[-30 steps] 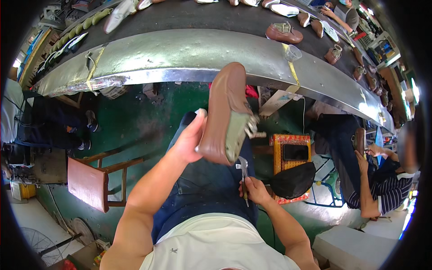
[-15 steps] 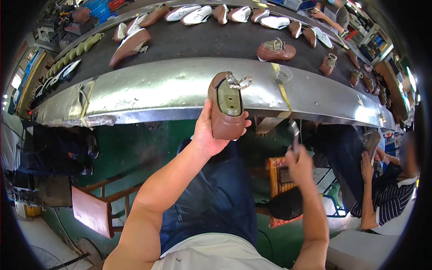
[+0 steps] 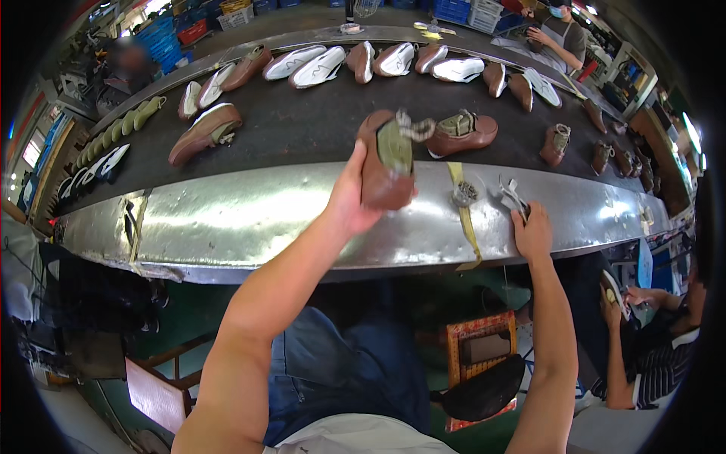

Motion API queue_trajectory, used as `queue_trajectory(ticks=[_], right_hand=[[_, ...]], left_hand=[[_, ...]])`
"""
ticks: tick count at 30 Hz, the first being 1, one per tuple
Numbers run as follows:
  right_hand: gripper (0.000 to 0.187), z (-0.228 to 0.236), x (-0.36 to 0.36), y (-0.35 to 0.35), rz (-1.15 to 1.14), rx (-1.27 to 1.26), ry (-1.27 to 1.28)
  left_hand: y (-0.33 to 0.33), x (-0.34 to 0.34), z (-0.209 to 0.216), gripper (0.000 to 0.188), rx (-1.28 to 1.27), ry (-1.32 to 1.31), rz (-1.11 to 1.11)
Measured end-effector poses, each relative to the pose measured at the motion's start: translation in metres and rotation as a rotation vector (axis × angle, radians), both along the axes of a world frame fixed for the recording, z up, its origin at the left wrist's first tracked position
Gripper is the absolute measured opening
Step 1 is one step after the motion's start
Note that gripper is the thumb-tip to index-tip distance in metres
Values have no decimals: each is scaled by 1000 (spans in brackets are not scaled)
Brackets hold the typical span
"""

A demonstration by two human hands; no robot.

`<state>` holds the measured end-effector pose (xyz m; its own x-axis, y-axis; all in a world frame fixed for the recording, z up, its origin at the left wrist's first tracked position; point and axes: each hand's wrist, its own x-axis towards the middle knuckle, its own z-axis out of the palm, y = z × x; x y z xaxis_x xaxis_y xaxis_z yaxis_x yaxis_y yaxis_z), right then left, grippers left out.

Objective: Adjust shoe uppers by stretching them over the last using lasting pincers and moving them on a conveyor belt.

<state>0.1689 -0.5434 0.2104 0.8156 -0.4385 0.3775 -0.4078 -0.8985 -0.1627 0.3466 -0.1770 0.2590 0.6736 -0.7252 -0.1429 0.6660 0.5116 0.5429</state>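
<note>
My left hand (image 3: 349, 195) grips a brown shoe upper (image 3: 387, 198) pulled over a green shoe last (image 3: 395, 151), heel end up. It is raised above the metal bench edge (image 3: 249, 219) and slightly blurred. From the top of the last hangs a loop of cord (image 3: 416, 129). At the metal edge, to the right, my right hand (image 3: 534, 233) is closed around a metal hand tool (image 3: 514, 198) with a forked-looking head; its exact kind is unclear. A small round dish (image 3: 465, 195) of tiny pieces sits left of that tool.
Another brown shoe (image 3: 463, 135) on a last rests on the dark belt (image 3: 302, 121). White and brown shoes (image 3: 318, 68) line its far side. Green lasts (image 3: 144, 113) stand at left. A co-worker (image 3: 658, 363) sits at right, near an orange-edged stool (image 3: 484, 344).
My right hand has gone up and forward from below the bench to its metal edge, with the tool. My left hand with the shoe has shifted slightly. The view has tilted up.
</note>
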Motion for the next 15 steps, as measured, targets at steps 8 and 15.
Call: queue_trajectory(ticks=[8,15], right_hand=[[43,1,8,13,12,68,-66],[41,9,7,4,14,96,-47]], left_hand=[[-123,172,-40,85,1191,-1161,366],[-162,261,-55,60,1007,-1197,582]])
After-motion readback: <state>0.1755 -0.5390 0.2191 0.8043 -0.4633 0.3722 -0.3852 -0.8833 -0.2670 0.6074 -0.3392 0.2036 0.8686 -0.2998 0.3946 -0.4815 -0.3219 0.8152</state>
